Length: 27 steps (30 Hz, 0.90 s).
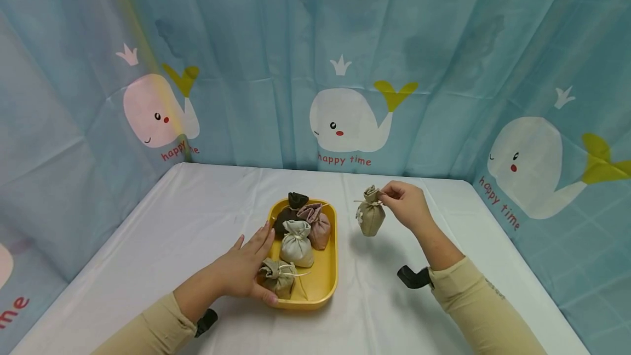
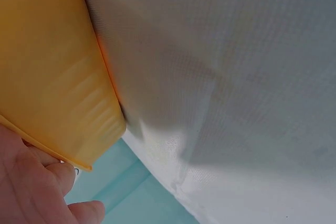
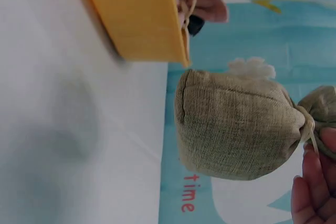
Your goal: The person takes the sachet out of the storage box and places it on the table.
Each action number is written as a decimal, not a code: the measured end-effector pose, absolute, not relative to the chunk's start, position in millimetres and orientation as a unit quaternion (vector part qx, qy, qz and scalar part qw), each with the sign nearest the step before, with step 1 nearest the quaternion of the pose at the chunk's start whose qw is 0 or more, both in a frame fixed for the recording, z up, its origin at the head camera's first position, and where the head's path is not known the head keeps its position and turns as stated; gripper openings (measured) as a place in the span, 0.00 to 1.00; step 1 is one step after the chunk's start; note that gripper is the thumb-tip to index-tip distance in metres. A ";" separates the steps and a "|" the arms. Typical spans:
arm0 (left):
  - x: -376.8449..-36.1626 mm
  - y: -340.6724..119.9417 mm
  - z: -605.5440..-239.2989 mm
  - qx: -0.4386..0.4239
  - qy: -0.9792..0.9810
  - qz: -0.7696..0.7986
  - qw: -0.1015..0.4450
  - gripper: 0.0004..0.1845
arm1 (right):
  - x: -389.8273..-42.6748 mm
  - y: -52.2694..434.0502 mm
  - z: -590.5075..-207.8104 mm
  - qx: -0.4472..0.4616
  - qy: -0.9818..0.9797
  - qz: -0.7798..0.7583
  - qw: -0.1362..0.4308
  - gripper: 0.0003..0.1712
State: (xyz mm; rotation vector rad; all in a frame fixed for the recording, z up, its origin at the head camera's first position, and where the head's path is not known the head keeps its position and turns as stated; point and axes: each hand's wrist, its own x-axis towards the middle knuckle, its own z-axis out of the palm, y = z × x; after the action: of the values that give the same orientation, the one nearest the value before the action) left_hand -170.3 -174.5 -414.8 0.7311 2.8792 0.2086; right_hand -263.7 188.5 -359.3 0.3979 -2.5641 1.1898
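My right hand (image 1: 407,205) pinches a tan drawstring pouch (image 1: 371,220) by its gathered neck and holds it above the table, right of the tray. In the right wrist view the pouch (image 3: 236,124) is plump, tied with a cord, and has a white flower on its side. My left hand (image 1: 242,272) rests along the left rim of the yellow tray (image 1: 322,284), fingers stretched and thumb near the front corner. In the tray are a dark pouch (image 1: 283,218), a pink pouch (image 1: 321,230), a white pouch (image 1: 297,246) and an olive-tan pouch (image 1: 277,281) beside the left hand.
A white cloth (image 1: 197,218) covers the table. Behind and at the sides hangs a blue curtain (image 1: 256,70) with whale prints. Black wrist mounts (image 1: 413,277) stick out from the sleeves. The tray's front right floor is bare yellow.
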 end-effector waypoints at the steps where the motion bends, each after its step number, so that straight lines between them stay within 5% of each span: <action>1: -170.2 -174.6 -414.7 0.247 0.963 0.071 0.081 0.73 | -265.9 189.4 -360.5 0.129 -0.892 0.407 0.145 0.03; 27: -169.1 -173.6 -413.1 0.244 0.963 0.074 0.088 0.73 | -317.6 203.5 -409.5 0.021 -0.922 0.368 0.123 0.06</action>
State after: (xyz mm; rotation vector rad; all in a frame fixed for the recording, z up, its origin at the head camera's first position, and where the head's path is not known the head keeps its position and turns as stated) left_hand -169.1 -173.6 -413.1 0.7264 2.8663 0.2198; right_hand -317.6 203.5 -409.5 0.0599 -2.6884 1.0723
